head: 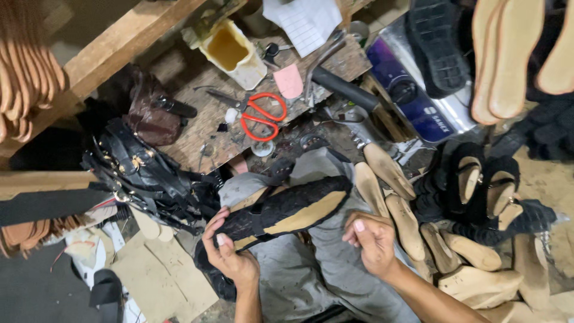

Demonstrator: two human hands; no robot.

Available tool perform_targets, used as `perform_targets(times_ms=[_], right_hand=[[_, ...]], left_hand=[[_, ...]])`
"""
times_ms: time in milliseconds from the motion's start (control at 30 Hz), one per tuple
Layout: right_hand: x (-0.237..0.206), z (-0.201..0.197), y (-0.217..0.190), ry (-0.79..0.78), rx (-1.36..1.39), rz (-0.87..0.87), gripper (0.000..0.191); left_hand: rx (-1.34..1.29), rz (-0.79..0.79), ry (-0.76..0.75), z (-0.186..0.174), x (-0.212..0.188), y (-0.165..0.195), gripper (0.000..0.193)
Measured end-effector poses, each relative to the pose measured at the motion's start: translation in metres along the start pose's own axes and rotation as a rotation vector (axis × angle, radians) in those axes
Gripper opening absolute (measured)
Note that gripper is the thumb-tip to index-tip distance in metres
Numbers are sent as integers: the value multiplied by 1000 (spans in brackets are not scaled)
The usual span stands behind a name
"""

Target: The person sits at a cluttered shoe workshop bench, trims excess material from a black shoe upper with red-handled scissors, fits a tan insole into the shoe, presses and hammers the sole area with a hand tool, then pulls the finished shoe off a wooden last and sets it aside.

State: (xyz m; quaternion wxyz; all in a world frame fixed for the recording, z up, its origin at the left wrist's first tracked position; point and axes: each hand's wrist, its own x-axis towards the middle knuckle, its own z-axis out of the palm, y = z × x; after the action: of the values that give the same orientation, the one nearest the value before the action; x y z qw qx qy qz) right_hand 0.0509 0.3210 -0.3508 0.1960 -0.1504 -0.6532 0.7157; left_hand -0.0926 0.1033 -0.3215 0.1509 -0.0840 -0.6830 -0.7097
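Both hands sit low in the middle of the frame, over the grey-trousered lap. Left hand is clamped on the lower-left end of a sandal sole, fingers curled over its edge. Right hand hangs just right of the sole, fingers bent loosely inward, holding nothing that shows and not touching it.

That sole lies across the lap at frame centre, its long axis running from lower left up to the right, narrow tip toward the right. It is tan in the middle with rough black material wrapped round the rim.

Wooden workbench fills the upper middle. Pale shoe forms pile at right. Orange scissors lie on the bench.
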Motion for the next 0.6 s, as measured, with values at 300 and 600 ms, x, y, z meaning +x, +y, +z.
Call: perform_targets(times_ms=[300, 600], right_hand=[[16, 7, -5, -40, -49, -42, 47], [12, 18, -12, 11, -63, -48, 47]], left_hand=[[53, 17, 1, 0, 16, -12, 29], [93, 18, -28, -9, 19, -5, 30]])
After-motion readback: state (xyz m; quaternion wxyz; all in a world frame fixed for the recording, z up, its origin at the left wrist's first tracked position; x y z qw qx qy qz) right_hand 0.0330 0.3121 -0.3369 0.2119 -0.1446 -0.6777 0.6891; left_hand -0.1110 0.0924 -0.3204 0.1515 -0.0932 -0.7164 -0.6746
